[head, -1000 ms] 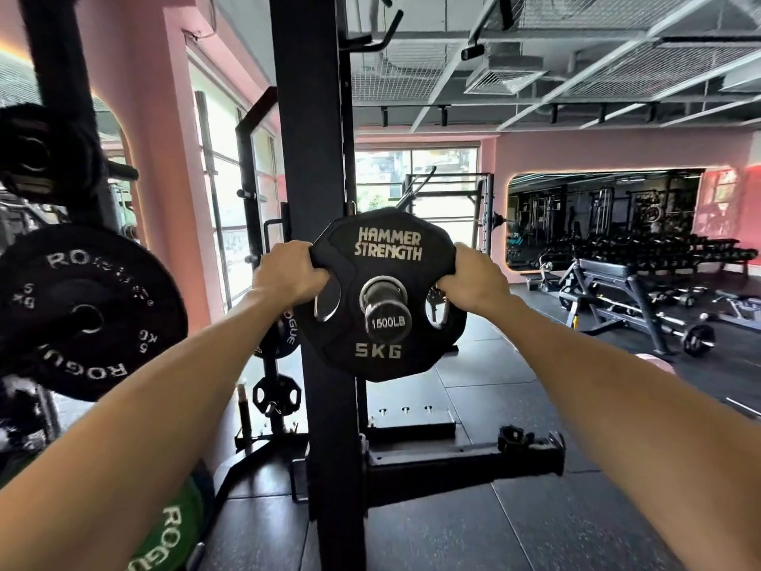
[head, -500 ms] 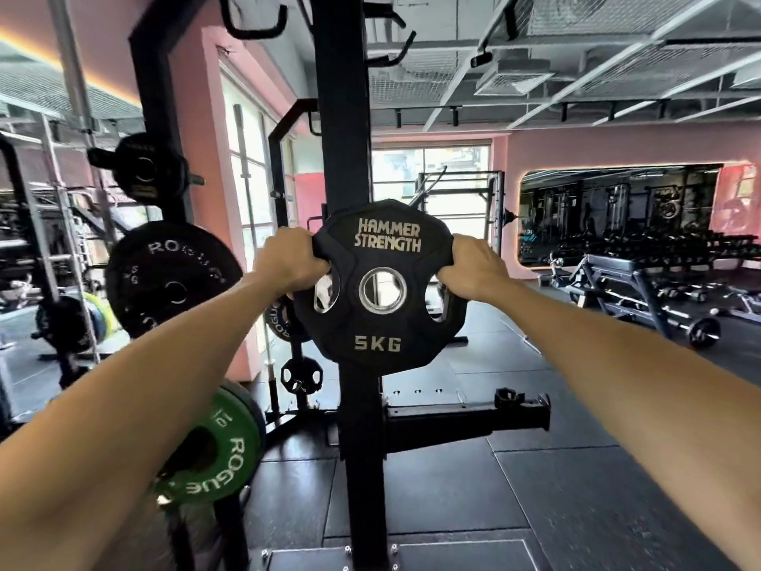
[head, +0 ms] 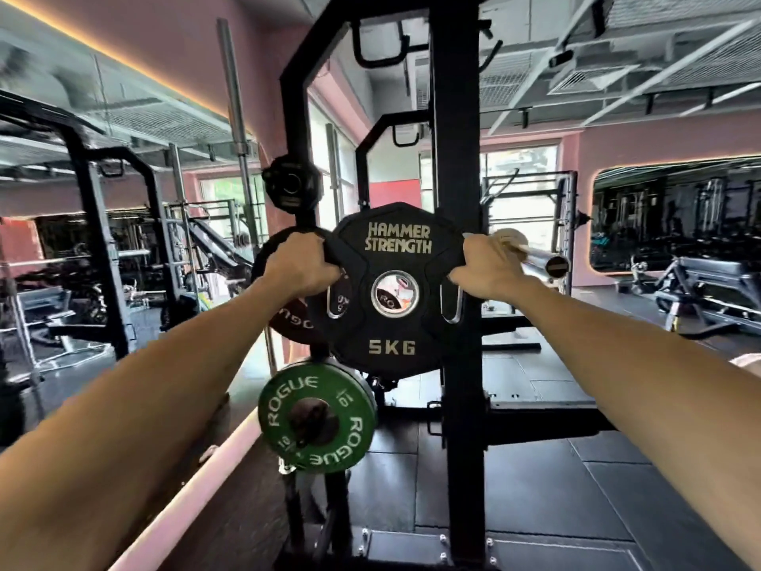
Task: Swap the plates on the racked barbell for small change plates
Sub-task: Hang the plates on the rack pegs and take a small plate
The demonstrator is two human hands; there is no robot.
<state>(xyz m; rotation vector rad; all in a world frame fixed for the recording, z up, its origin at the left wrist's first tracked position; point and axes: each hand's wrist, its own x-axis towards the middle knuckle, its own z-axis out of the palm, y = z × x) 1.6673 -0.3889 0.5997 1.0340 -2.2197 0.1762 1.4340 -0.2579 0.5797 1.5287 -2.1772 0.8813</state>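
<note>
A black plate (head: 395, 290) lettered "HAMMER STRENGTH" and "5KG" is gripped at its side slots by the left hand (head: 298, 265) and right hand (head: 486, 267), fingers curled. Below, a green plate (head: 317, 418) marked "ROGUE" and apparently "10" is racked. The bare barbell sleeve (head: 543, 261) is seen just right.

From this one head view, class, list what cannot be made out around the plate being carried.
- Head view: the fingertips of the left hand and right hand curl behind the 5 kg plate.
- The black plate behind it is mostly covered; its weight is unreadable.
- The barbell sleeve shows only its end; the right hand hides the rest.
- The left side of the gym is motion-blurred.
</note>
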